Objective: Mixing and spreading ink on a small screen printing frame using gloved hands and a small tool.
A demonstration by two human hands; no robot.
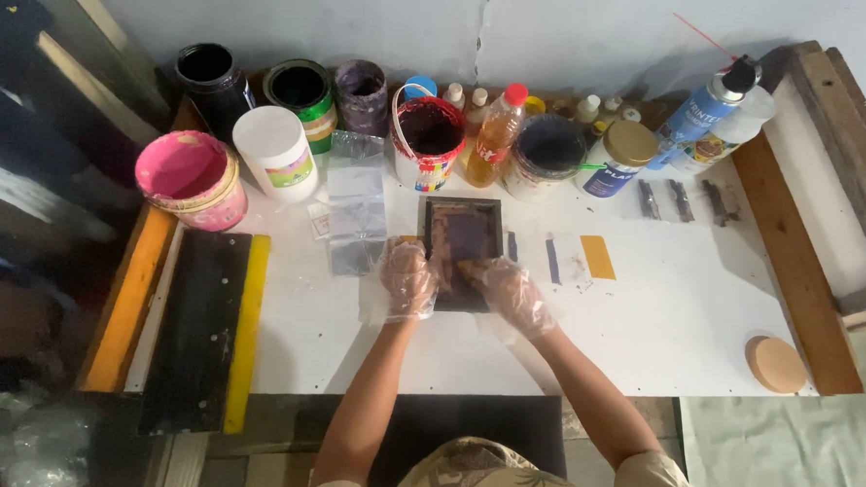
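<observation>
Screen frame [464, 252], small and dark, lies flat on my white bench [670, 321]. My left hand [408, 279], gloved, presses flat on its left edge. My right hand [506, 289], gloved, curls around something at the lower right; can't tell what. Paint tubs [429, 141] line the back.

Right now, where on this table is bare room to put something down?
Bare white table lies between the right hand and the round wooden disc, and near the front edge left of the left hand. The back row of paint tubs is crowded.
</observation>
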